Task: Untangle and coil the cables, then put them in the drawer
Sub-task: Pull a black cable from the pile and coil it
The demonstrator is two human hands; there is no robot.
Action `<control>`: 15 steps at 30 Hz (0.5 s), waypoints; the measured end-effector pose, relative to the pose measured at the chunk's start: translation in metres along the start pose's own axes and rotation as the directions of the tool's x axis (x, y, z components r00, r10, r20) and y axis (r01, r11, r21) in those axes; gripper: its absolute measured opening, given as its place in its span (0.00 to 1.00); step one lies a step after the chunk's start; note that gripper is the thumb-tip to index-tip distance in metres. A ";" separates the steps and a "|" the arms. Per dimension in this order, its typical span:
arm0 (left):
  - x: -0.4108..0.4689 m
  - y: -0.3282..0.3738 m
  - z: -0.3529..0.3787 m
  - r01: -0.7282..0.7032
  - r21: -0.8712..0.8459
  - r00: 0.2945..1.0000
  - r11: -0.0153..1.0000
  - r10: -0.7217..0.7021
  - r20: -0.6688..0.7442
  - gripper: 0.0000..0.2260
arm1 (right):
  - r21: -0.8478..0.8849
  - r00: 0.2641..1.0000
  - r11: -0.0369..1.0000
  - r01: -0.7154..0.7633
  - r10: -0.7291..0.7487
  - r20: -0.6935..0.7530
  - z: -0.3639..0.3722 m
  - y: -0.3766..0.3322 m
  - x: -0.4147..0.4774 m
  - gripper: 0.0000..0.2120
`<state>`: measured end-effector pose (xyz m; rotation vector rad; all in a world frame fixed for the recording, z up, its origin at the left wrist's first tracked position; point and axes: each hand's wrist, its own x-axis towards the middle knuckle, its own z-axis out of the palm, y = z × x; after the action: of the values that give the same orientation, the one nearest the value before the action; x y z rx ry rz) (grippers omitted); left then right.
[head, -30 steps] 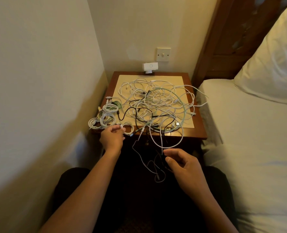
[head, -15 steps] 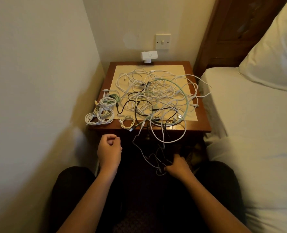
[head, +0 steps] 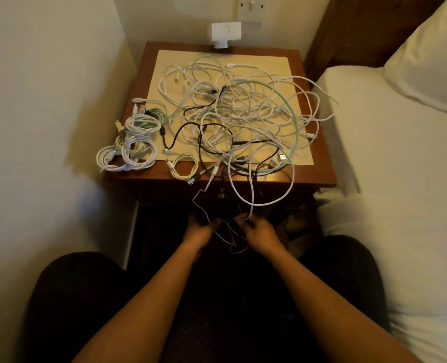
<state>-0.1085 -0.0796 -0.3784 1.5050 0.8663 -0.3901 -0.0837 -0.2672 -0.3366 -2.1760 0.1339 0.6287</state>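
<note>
**A:** What are the hands gripping?

**B:** The right hand (head: 259,231), low in the centre of the frame, pinches a thin white cable (head: 252,197) that hangs down from the table's front edge. The left hand (head: 201,231) is just beside it with its fingers among the same dangling strands. It is too dark there to say whether it holds anything.

**A:** What has just changed?

**B:** A second ago the left hand was up at the small cream coil (head: 184,167) on the front edge. It then pulled back into an empty fist, and now it has crossed over to join the right. The coil lies where it was left.

**A:** What does that mean for the task?

**B:** I'd judge that one cable is finished and the next is being started from its hanging end.

**A:** And the rest of the cables?

**B:** The tangled heap of white, black and pale-green cables (head: 243,121) covers the cream rectangular mat (head: 164,61) on the dark wooden bedside table (head: 319,176), mid-frame. The white and green coiled bundles (head: 136,142) sit at its left edge. The drawer (head: 274,195), with its small brass knob (head: 220,195), looks shut, so nothing is stowed yet and most of the work remains.
</note>
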 end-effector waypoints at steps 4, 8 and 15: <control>-0.032 0.026 0.012 0.077 -0.155 0.991 0.985 -0.059 0.117 0.06 | 0.025 1.000 1.000 -0.018 0.018 -0.013 -0.010 -0.004 -0.025 0.08; -0.086 0.041 -0.001 0.020 -0.046 0.990 0.999 -0.013 0.141 0.06 | 0.090 0.999 0.995 0.035 -0.033 -0.027 -0.033 -0.030 -0.073 0.08; -0.201 0.079 -0.053 -0.458 0.121 0.889 0.881 0.453 0.068 0.08 | 0.125 0.940 0.939 0.320 -0.298 -0.165 -0.110 -0.095 -0.152 0.07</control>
<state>-0.1976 -0.0792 -0.1748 1.7634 0.4362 -0.1266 -0.1437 -0.3085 -0.1390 -2.0371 -0.0836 0.2725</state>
